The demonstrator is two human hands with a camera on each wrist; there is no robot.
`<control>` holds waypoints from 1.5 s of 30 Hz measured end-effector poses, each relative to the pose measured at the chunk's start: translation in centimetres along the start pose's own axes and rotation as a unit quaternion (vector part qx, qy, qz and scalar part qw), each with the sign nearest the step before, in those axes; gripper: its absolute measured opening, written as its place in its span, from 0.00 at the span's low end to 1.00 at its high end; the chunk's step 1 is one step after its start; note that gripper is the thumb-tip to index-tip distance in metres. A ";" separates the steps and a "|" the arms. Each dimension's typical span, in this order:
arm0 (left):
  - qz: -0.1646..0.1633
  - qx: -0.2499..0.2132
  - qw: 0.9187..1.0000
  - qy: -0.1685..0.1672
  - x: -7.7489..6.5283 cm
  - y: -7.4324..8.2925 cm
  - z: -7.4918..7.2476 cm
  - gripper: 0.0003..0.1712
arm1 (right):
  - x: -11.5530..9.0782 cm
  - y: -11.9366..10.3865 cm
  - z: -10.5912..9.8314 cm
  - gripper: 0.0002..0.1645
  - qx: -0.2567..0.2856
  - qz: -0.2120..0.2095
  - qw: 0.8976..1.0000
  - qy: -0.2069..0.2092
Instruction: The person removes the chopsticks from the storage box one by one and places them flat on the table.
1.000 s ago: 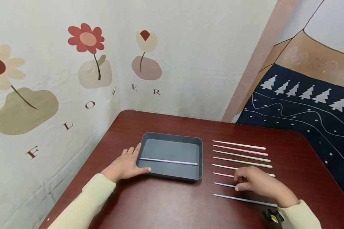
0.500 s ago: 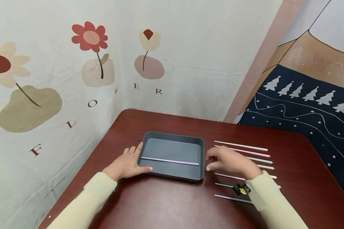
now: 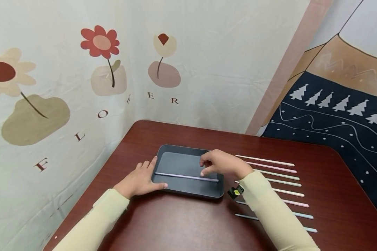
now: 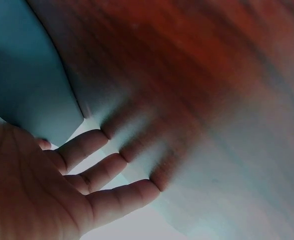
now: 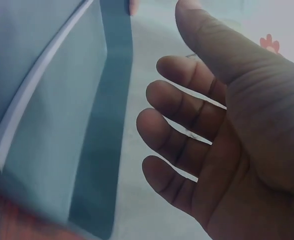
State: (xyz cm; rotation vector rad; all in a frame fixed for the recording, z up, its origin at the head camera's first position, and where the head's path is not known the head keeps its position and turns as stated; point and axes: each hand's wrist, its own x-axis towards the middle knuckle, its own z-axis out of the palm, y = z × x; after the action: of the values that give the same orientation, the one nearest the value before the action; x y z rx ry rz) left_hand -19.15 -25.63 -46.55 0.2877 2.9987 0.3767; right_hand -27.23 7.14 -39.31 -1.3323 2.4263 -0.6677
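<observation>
A grey rectangular tray (image 3: 179, 161) lies on the table, with one lilac chopstick (image 3: 182, 176) across its floor. My left hand (image 3: 139, 179) rests at the tray's left side, fingers extended along the edge and thumb at the front rim. Above the right part of the tray hovers my right hand (image 3: 224, 163). In the right wrist view its fingers (image 5: 171, 132) are loosely bent with nothing between them, and the lilac chopstick (image 5: 34, 80) lies in the tray beside them. In the left wrist view the tray's corner (image 4: 32, 75) shows near my fingertips.
Several pastel chopsticks lie in a row right of the tray, from a cream chopstick (image 3: 267, 160) at the back to a blue chopstick (image 3: 246, 217) in front. My right sleeve (image 3: 270, 205) covers parts of them. Printed curtains (image 3: 207, 69) stand behind the dark red table (image 3: 182, 223).
My right hand has moved left from above the chopstick row to over the tray, carrying nothing. The left hand and the lilac chopstick have stayed in place.
</observation>
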 end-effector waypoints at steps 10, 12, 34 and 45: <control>-0.005 0.000 1.000 0.006 0.0 0.0 0.0 0.76 | 4.6 -0.1 2.2 0.08 -0.027 -0.019 0.998 -0.054; -0.005 0.000 1.000 0.005 0.0 0.0 0.0 0.76 | 5.2 -0.2 2.3 0.07 -0.030 -0.018 0.997 -0.063; -0.003 0.003 1.000 -0.001 0.1 0.3 -0.1 0.74 | 8.1 0.4 4.7 0.10 -0.051 0.012 0.991 -0.124; 0.001 -0.004 1.000 0.000 0.1 0.4 -0.2 0.74 | 8.4 0.5 5.0 0.08 -0.080 0.003 0.988 -0.132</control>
State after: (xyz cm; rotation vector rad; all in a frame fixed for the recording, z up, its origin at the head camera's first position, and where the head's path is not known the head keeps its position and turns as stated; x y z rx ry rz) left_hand -19.17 -25.29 -46.24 0.2914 2.9971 0.3886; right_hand -29.75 -1.04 -44.06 -1.3744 2.3065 -0.2770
